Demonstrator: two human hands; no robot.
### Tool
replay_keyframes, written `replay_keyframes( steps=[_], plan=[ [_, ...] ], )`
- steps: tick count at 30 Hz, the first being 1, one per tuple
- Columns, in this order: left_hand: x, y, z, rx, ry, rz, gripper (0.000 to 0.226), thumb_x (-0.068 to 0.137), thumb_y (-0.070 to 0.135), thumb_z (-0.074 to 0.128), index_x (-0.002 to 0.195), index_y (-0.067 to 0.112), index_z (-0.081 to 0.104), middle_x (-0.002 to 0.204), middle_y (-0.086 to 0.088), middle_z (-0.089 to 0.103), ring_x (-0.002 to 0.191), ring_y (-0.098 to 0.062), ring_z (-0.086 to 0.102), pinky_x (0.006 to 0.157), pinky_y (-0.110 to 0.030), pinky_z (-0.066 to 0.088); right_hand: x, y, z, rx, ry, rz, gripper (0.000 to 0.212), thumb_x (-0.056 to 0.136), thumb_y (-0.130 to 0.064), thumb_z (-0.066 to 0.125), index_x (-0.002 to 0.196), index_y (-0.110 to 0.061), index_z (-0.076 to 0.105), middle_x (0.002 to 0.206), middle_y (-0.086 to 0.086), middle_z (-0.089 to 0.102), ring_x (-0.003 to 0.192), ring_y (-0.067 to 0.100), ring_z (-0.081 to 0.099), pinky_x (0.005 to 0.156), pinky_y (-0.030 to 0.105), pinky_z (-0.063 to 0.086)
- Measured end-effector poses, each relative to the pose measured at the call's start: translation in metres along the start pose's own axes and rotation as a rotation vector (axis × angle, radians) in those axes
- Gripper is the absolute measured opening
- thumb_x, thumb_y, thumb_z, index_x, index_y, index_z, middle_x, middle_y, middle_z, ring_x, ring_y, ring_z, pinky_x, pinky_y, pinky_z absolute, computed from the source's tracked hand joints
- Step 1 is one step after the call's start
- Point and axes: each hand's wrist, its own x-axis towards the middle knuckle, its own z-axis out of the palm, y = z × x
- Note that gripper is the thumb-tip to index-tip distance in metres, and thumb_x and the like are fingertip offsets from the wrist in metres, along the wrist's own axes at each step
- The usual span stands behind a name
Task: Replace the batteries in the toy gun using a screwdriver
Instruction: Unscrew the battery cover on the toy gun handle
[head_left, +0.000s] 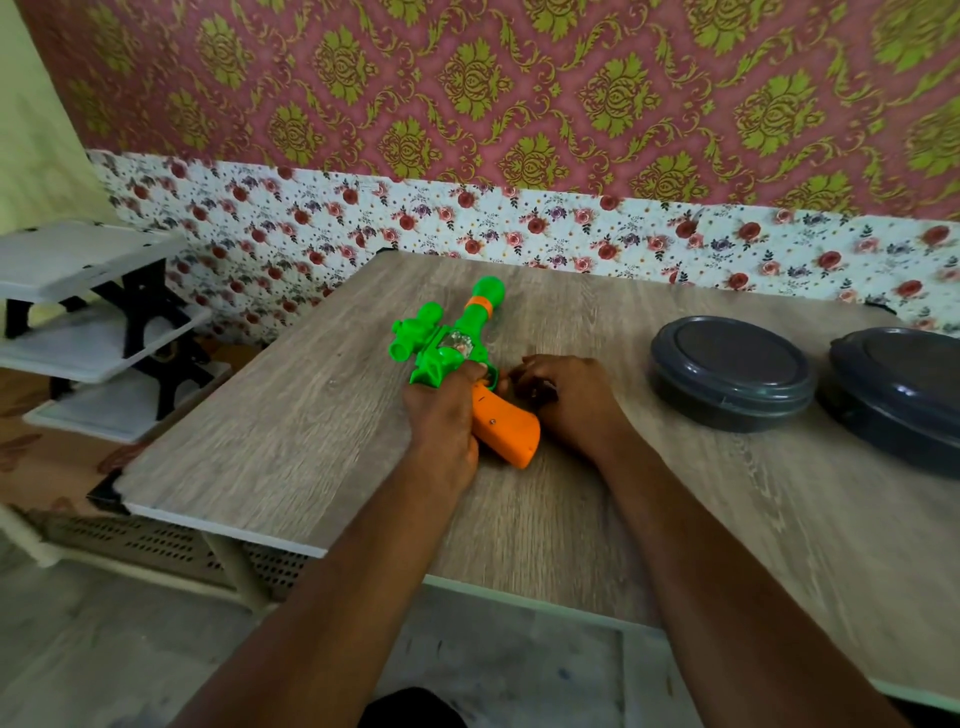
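A green toy gun (447, 338) with an orange handle (506, 431) lies on its side on the wooden table (291, 441), barrel pointing away from me. My left hand (441, 415) grips the gun where the green body meets the handle. My right hand (566, 400) rests on the table just right of the handle, fingers curled near the trigger over something small and dark that I cannot make out. No screwdriver or battery is plainly visible.
Two dark round lidded containers (732, 371) (904, 395) sit on the table's right side. A white and black shelf rack (98, 322) stands on the floor to the left. A patterned wall runs behind the table.
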Motion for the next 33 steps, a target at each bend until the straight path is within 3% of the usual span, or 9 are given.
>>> replay_keyframes(
  steps=[3, 8, 14, 17, 20, 23, 25, 30, 33],
  plan=[
    [-0.002, 0.001, 0.001, -0.004, 0.002, -0.010, 0.048, 0.083, -0.011, 0.067, 0.129, -0.005, 0.057, 0.099, -0.027, 0.067, 0.069, -0.030, 0.068, 0.054, -0.034, 0.059, -0.001, -0.003, 0.000, 0.004, -0.012, 0.016, 0.020, 0.080, 0.000, 0.076, 0.097, -0.008, 0.081, 0.108, 0.007, 0.078, 0.107, 0.022, 0.071, 0.087, 0.014, 0.046],
    [-0.002, 0.010, 0.000, -0.053, -0.028, -0.122, 0.036, 0.083, -0.001, 0.058, 0.120, -0.005, 0.059, 0.100, -0.024, 0.062, 0.082, -0.036, 0.064, 0.063, -0.038, 0.061, -0.005, -0.009, -0.004, 0.084, 0.175, 0.087, 0.030, 0.079, 0.001, 0.072, 0.107, -0.009, 0.079, 0.108, 0.007, 0.078, 0.103, 0.018, 0.071, 0.092, 0.019, 0.050],
    [-0.005, 0.020, -0.005, -0.206, -0.132, -0.216, 0.026, 0.091, -0.001, 0.036, 0.098, 0.003, 0.060, 0.099, -0.021, 0.061, 0.101, -0.049, 0.060, 0.106, -0.059, 0.047, -0.019, -0.020, -0.008, 0.213, 0.386, 0.152, 0.012, 0.089, -0.004, 0.072, 0.096, -0.012, 0.078, 0.096, -0.002, 0.076, 0.081, -0.001, 0.067, 0.076, 0.004, 0.047],
    [-0.002, 0.020, -0.008, -0.259, -0.197, -0.168, 0.035, 0.090, -0.007, 0.038, 0.110, 0.007, 0.064, 0.108, -0.023, 0.063, 0.098, -0.044, 0.062, 0.101, -0.063, 0.050, -0.025, -0.037, -0.009, 0.301, 0.400, 0.136, 0.008, 0.089, -0.007, 0.074, 0.093, -0.012, 0.079, 0.091, -0.005, 0.076, 0.084, 0.003, 0.070, 0.077, 0.010, 0.051],
    [-0.003, 0.023, -0.007, -0.160, -0.272, -0.121, 0.043, 0.091, -0.007, 0.048, 0.133, 0.001, 0.056, 0.114, -0.026, 0.065, 0.083, -0.038, 0.075, 0.084, -0.051, 0.062, -0.031, -0.052, -0.006, 0.401, 0.319, 0.218, 0.011, 0.094, -0.019, 0.072, 0.092, -0.015, 0.083, 0.082, -0.013, 0.075, 0.078, -0.003, 0.069, 0.073, 0.015, 0.050],
    [-0.005, 0.020, -0.006, -0.030, -0.327, -0.018, 0.045, 0.086, -0.004, 0.067, 0.129, 0.002, 0.061, 0.126, -0.029, 0.065, 0.116, -0.049, 0.064, 0.097, -0.057, 0.056, -0.039, -0.055, -0.001, 0.375, 0.291, 0.273, 0.035, 0.099, -0.032, 0.065, 0.074, -0.009, 0.076, 0.055, -0.005, 0.062, 0.053, 0.000, 0.053, 0.057, 0.029, 0.043],
    [-0.013, 0.018, -0.002, 0.055, -0.328, 0.075, 0.044, 0.088, -0.005, 0.070, 0.131, 0.004, 0.063, 0.123, -0.023, 0.069, 0.111, -0.039, 0.063, 0.094, -0.055, 0.058, -0.040, -0.051, 0.002, 0.402, 0.295, 0.353, 0.046, 0.099, -0.034, 0.061, 0.067, -0.002, 0.066, 0.050, 0.005, 0.054, 0.049, 0.008, 0.046, 0.055, 0.039, 0.044],
    [-0.021, 0.014, 0.001, 0.362, -0.302, 0.413, 0.071, 0.076, 0.031, 0.090, 0.141, 0.018, 0.063, 0.127, -0.006, 0.074, 0.118, -0.030, 0.070, 0.096, -0.059, 0.057, -0.047, -0.065, 0.008, 0.727, 0.334, 0.585, 0.044, 0.083, -0.043, 0.065, 0.082, 0.000, 0.069, 0.078, 0.026, 0.068, 0.077, 0.045, 0.068, 0.071, 0.062, 0.057],
    [-0.026, 0.013, -0.001, 0.637, -0.312, 0.632, 0.060, 0.080, 0.033, 0.088, 0.135, 0.017, 0.069, 0.127, 0.002, 0.074, 0.111, -0.010, 0.073, 0.090, -0.038, 0.063, -0.055, -0.074, 0.016, 1.038, 0.308, 0.760, 0.035, 0.080, -0.034, 0.066, 0.095, -0.004, 0.076, 0.095, 0.020, 0.076, 0.096, 0.041, 0.073, 0.084, 0.064, 0.059]
  ],
)
